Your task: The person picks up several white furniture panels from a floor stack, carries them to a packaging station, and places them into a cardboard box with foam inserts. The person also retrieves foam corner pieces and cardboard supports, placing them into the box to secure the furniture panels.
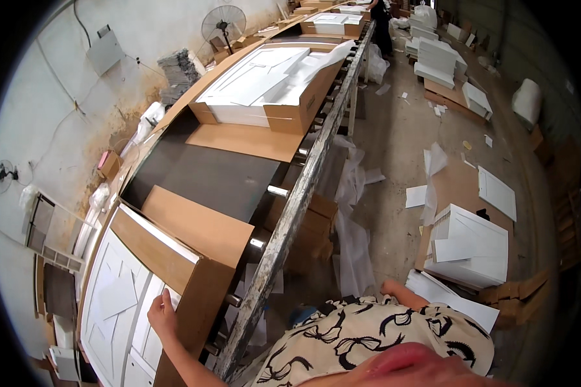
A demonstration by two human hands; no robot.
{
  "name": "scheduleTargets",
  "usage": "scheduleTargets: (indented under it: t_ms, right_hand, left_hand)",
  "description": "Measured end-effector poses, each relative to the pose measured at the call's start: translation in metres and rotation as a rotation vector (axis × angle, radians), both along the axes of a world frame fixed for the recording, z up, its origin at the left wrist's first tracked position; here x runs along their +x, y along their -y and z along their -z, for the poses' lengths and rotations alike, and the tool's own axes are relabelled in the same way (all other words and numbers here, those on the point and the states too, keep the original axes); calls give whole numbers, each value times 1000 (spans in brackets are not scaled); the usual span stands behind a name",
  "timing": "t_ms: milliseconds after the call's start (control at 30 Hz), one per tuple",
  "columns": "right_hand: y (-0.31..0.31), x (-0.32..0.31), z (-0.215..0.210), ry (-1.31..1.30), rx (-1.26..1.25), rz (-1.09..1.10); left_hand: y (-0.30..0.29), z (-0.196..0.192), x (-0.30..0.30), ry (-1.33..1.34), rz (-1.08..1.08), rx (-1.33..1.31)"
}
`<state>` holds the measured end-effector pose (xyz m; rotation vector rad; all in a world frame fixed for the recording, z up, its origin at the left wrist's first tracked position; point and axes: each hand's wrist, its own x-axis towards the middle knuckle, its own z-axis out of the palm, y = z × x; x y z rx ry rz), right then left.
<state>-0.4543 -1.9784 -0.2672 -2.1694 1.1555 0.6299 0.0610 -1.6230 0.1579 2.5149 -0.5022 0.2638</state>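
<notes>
My left hand (163,314) is over the near open carton (205,290), its fingers curled in against the thumb. It is close to the white panels (119,332) packed inside, next to the carton's right wall. Whatever the fingers hold, if anything, is too small to make out. A loose white sheet (117,295) lies on those panels, left of the hand. My right hand (389,287) is low at my right side, beside a white board (455,303); its fingers are not clear enough to read.
A roller conveyor with a worn metal rail (290,232) runs away from me. Farther along it sits another open carton (239,115) of white panels. Stacked white panels (474,248) stand on the floor to the right, near plastic wrap (352,226). A person (382,29) stands at the far end.
</notes>
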Motion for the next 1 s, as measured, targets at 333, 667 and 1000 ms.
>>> scheduleTargets:
  t_ms: [333,667,1000]
  right_hand:
    - [-3,20,-20,112,156,104]
    - [10,-34,-13,164,97,156]
    - [41,-26,11,175,138,142]
  left_hand:
    - [-7,-8,-9,-12,-58,-23]
    - [-8,-17,-10,-88,-194,7]
    - [-39,12,8,111,-244,-103]
